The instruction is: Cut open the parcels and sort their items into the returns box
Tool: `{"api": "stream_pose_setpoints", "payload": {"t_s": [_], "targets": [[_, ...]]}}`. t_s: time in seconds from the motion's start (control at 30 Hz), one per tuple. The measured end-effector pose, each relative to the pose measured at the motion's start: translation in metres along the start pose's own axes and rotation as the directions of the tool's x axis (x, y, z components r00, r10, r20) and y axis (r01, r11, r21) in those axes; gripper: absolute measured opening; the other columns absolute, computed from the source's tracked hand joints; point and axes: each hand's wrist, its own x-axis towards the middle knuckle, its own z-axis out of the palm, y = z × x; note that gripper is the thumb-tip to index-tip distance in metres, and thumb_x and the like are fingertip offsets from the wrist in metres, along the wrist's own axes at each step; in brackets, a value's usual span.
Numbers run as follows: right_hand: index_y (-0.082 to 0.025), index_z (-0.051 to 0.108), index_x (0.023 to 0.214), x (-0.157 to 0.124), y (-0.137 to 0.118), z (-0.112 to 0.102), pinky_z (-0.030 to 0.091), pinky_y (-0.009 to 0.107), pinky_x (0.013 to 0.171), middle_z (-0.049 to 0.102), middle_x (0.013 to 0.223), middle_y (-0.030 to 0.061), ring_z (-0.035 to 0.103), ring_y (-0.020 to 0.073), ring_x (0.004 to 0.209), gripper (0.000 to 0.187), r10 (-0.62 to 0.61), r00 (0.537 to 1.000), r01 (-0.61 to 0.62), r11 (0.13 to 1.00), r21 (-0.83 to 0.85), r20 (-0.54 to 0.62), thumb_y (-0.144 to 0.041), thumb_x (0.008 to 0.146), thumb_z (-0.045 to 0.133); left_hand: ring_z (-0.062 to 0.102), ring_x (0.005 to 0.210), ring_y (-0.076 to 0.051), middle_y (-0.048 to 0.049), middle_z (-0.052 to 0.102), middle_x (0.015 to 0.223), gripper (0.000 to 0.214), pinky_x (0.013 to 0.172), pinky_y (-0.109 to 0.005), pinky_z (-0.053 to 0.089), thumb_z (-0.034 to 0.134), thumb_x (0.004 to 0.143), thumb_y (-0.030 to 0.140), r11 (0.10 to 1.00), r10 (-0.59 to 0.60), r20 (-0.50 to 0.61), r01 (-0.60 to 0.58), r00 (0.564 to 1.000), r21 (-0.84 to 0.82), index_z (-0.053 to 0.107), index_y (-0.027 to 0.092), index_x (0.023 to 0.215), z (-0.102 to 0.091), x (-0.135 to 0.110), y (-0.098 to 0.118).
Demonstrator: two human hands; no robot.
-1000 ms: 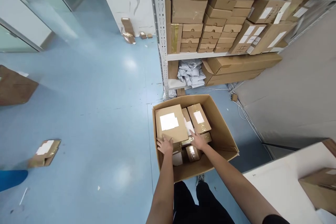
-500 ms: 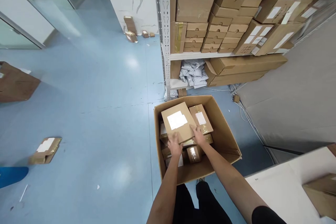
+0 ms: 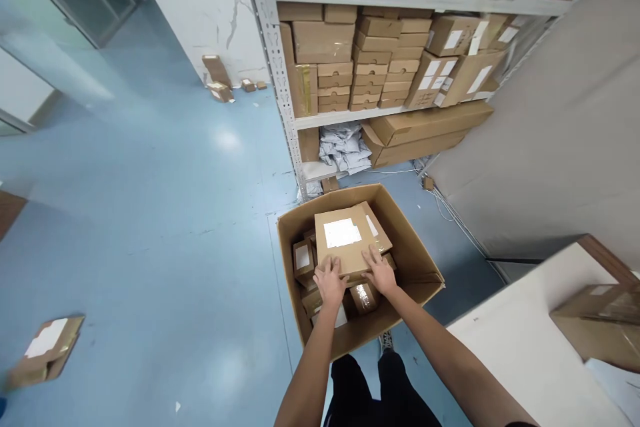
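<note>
A large open cardboard carton stands on the blue floor in front of me, filled with several small taped parcels. On top lies a flat brown box with a white label. My left hand grips its near left edge and my right hand grips its near right edge, fingers curled over the box. Smaller parcels show beside and under it.
A metal shelf rack behind the carton holds stacked cardboard boxes and grey mailer bags. A white table with a brown box is at right. A loose parcel lies on the floor at left.
The flat labelled box has slid from the carton's left side toward its middle, over a neighbouring parcel. Both hands now hold its near edge. The view has shifted left.
</note>
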Motion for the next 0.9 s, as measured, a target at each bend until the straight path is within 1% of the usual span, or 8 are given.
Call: {"api": "stream_pose_setpoints", "payload": {"t_s": [0.13,0.3,0.43,0.53,0.63,0.7,0.8,0.9], "targets": [[-0.036,0.037,0.161,-0.013,0.009,-0.023,0.049,0.046,0.104,0.016,0.174,0.0041,0.054,0.0357,0.129,0.071,0.003,0.998,-0.002,1.000,0.016,-0.064,-0.038,0.096,0.064,0.029,0.142,-0.048,-0.0043,0.048,0.159,0.067,0.113,-0.068,0.032,0.074,0.083,0.041,0.995,0.088,-0.025,-0.087,0.996,0.049,0.057,0.036,0.148,-0.022,0.000,0.022],[-0.039,0.032,0.163,-0.041,0.025,-0.069,0.051,0.048,0.098,0.016,0.174,0.0020,0.056,0.0359,0.123,0.072,0.025,0.983,-0.021,0.999,0.024,-0.183,-0.034,0.097,0.062,0.033,0.140,-0.047,-0.0049,0.052,0.156,0.065,0.113,-0.066,0.033,0.071,0.086,0.044,0.979,0.202,-0.110,-0.196,0.973,0.059,0.057,0.035,0.148,-0.043,-0.017,0.060],[-0.043,0.029,0.163,-0.083,0.056,-0.103,0.049,0.048,0.101,0.019,0.173,-0.0004,0.056,0.0348,0.122,0.078,0.084,0.950,-0.069,0.996,0.060,-0.302,-0.034,0.095,0.067,0.026,0.146,-0.049,-0.0046,0.048,0.160,0.067,0.117,-0.069,0.027,0.066,0.090,0.047,0.953,0.300,-0.182,-0.302,0.936,0.018,0.050,0.036,0.154,-0.050,-0.042,0.107],[-0.043,0.032,0.162,-0.132,0.093,-0.114,0.048,0.048,0.104,0.020,0.173,-0.0020,0.055,0.0343,0.121,0.075,0.187,0.910,-0.156,0.981,0.112,-0.371,-0.036,0.096,0.066,0.023,0.148,-0.051,-0.0047,0.044,0.163,0.071,0.118,-0.072,0.023,0.064,0.091,0.048,0.903,0.421,-0.180,-0.430,0.889,-0.011,0.044,0.036,0.158,-0.045,-0.066,0.152],[-0.039,0.036,0.161,-0.198,0.135,-0.109,0.046,0.050,0.106,0.019,0.173,-0.0022,0.055,0.0350,0.121,0.068,0.328,0.843,-0.282,0.945,0.169,-0.426,-0.035,0.098,0.061,0.023,0.148,-0.050,-0.0040,0.045,0.162,0.069,0.118,-0.071,0.024,0.065,0.091,0.048,0.832,0.548,-0.152,-0.555,0.822,0.000,0.046,0.036,0.157,-0.026,-0.101,0.202],[-0.036,0.039,0.161,-0.250,0.162,-0.097,0.045,0.052,0.107,0.021,0.173,-0.0008,0.054,0.0359,0.123,0.065,0.415,0.789,-0.360,0.910,0.206,-0.454,-0.033,0.098,0.058,0.025,0.147,-0.049,-0.0030,0.047,0.161,0.066,0.118,-0.069,0.025,0.066,0.091,0.048,0.775,0.629,-0.113,-0.632,0.769,0.014,0.049,0.036,0.154,-0.004,-0.131,0.235],[-0.033,0.042,0.159,-0.335,0.200,-0.068,0.045,0.054,0.108,0.026,0.171,0.0018,0.052,0.0369,0.127,0.062,0.549,0.686,-0.478,0.835,0.272,-0.478,-0.030,0.098,0.056,0.027,0.147,-0.047,-0.0026,0.049,0.160,0.066,0.119,-0.067,0.026,0.067,0.090,0.050,0.669,0.744,-0.020,-0.744,0.668,0.008,0.051,0.037,0.153,0.040,-0.186,0.278],[-0.029,0.052,0.151,-0.418,0.230,-0.026,0.048,0.052,0.106,0.033,0.169,0.0035,0.053,0.0357,0.125,0.055,0.675,0.566,-0.585,0.734,0.346,-0.473,-0.027,0.097,0.057,0.029,0.146,-0.047,-0.0031,0.050,0.159,0.067,0.119,-0.066,0.028,0.070,0.088,0.048,0.585,0.808,0.099,-0.811,0.581,-0.010,0.053,0.036,0.152,0.097,-0.250,0.311]]}}
